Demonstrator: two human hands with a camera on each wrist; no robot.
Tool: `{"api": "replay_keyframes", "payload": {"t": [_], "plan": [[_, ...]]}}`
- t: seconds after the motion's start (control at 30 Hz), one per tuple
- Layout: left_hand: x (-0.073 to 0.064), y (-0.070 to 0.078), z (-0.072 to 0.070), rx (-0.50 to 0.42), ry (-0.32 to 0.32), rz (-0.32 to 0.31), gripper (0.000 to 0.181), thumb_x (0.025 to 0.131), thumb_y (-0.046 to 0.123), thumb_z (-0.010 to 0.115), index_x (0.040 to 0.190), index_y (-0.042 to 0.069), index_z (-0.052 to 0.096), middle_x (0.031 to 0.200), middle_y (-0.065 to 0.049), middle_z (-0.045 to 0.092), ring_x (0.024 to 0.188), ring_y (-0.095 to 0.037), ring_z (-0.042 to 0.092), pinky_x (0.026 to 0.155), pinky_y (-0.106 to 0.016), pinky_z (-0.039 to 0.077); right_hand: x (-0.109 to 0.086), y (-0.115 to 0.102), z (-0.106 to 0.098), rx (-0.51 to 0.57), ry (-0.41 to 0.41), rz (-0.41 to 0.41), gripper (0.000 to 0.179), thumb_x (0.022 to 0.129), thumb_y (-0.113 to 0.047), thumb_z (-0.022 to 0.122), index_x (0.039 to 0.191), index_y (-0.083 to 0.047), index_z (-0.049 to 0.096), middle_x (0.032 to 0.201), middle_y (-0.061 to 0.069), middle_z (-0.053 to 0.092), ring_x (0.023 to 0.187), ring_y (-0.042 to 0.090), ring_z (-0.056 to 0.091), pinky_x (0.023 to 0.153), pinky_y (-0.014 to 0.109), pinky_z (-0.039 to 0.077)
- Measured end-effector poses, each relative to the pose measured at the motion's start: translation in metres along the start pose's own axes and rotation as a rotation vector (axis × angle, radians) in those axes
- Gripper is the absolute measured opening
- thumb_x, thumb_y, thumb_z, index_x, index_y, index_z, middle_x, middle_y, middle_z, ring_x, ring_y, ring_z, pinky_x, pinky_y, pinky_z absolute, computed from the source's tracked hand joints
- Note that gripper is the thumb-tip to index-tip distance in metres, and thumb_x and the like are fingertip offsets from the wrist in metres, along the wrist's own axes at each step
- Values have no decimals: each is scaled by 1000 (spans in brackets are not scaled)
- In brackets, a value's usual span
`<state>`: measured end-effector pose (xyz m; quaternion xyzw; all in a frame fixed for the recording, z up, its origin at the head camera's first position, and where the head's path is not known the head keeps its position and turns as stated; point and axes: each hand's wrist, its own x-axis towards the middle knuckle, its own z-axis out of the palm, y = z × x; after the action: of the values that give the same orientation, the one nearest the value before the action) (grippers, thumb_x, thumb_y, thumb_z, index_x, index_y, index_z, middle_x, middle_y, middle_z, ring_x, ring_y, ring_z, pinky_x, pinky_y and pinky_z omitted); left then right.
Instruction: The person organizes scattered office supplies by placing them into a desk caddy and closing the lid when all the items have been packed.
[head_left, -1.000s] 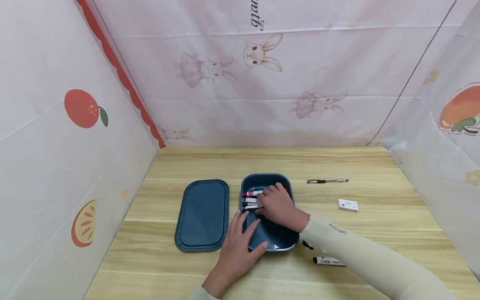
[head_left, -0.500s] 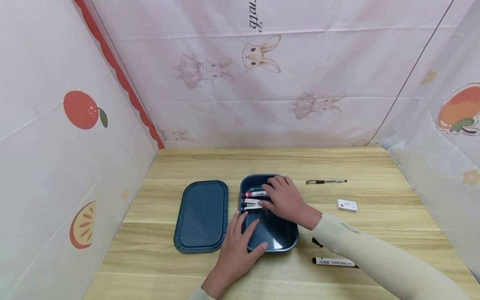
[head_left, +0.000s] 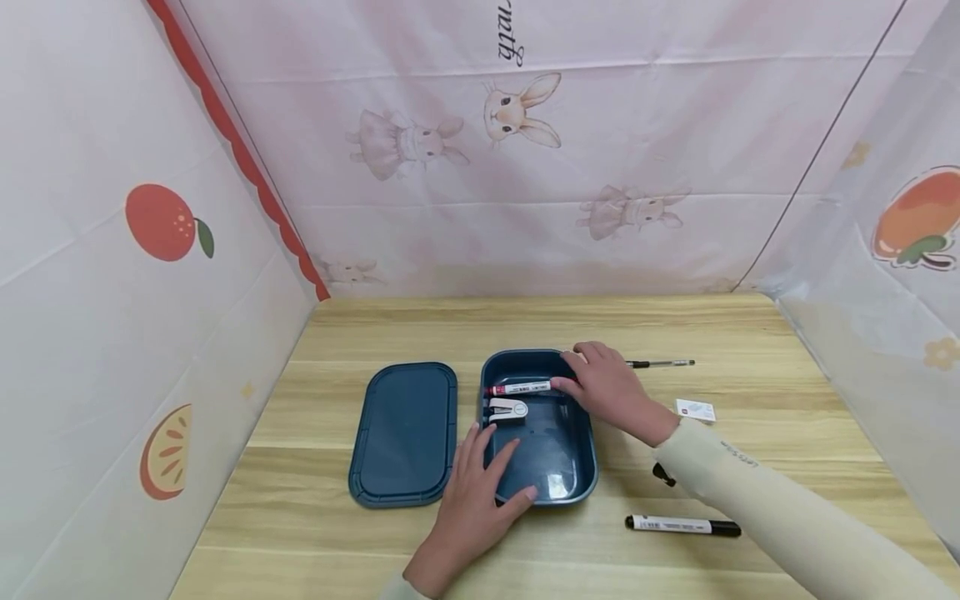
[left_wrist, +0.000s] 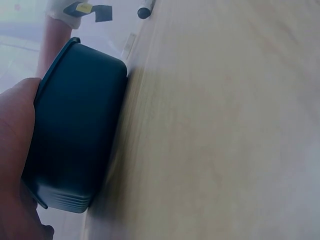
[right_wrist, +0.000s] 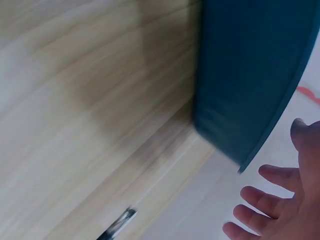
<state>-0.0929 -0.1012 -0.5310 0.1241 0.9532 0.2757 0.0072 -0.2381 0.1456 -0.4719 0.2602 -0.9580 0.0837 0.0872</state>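
Observation:
My left hand (head_left: 476,508) rests with spread fingers on the near left rim of a dark blue storage box (head_left: 536,467). In the left wrist view, that hand (left_wrist: 15,145) lies along the rim of the box (left_wrist: 80,115). My right hand (head_left: 611,387) hovers at the box's far right rim, its fingers loosely bent and holding nothing; the right wrist view shows the fingers (right_wrist: 267,202) apart. Inside the box, a red-capped white marker (head_left: 525,387) lies crosswise. Just nearer sits a small white stapler (head_left: 507,410) against the left wall.
Left of the box lies its dark blue lid (head_left: 405,433). To the right are a black-gripped pen (head_left: 663,363), a small white packet (head_left: 696,409) and a black-capped white marker (head_left: 678,525). A small black object (head_left: 663,475) is partly behind the right sleeve.
My right hand has let go of the stapler in the box and moved right to the rim, uncovering the stapler and red-capped marker. The left hand has stayed in place.

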Motion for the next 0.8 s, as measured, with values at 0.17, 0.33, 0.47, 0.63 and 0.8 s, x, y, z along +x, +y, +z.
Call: {"api": "replay_keyframes", "payload": {"t": [0.17,0.33,0.47,0.63,0.8], "plan": [[0,1,-1,-9,-5,-2,70,94,72,51,154,36,46,169,-1,16,158,-30,2,120,-67,16,-2,20,-1,35,8,42,61,101,-50,59,136,1,62,135,25,58,127,42,53,103,56,48],[0,1,-3,-17,-5,-7,70,94,72,52,154,36,46,169,-1,16,158,-30,1,120,-67,16,-6,44,1,78,-42,119,61,103,-47,58,141,1,57,143,30,49,131,47,48,104,61,46],[-1,2,-4,-22,-8,-14,70,94,72,52,154,36,45,169,0,15,158,-30,1,119,-68,18,-10,64,4,79,-65,162,60,104,-45,57,141,3,56,144,33,46,132,50,46,102,63,46],[-1,2,-6,-29,-13,-12,70,94,71,53,154,36,45,170,0,15,158,-30,1,121,-67,16,-17,84,4,61,-67,194,58,103,-43,59,138,4,57,140,34,48,128,53,48,96,66,48],[-2,2,-6,-40,-29,-11,71,94,71,53,155,35,44,170,1,15,158,-29,-1,122,-65,14,-27,96,1,34,-66,208,53,101,-34,65,136,5,58,133,32,53,118,50,54,89,64,51]]}}
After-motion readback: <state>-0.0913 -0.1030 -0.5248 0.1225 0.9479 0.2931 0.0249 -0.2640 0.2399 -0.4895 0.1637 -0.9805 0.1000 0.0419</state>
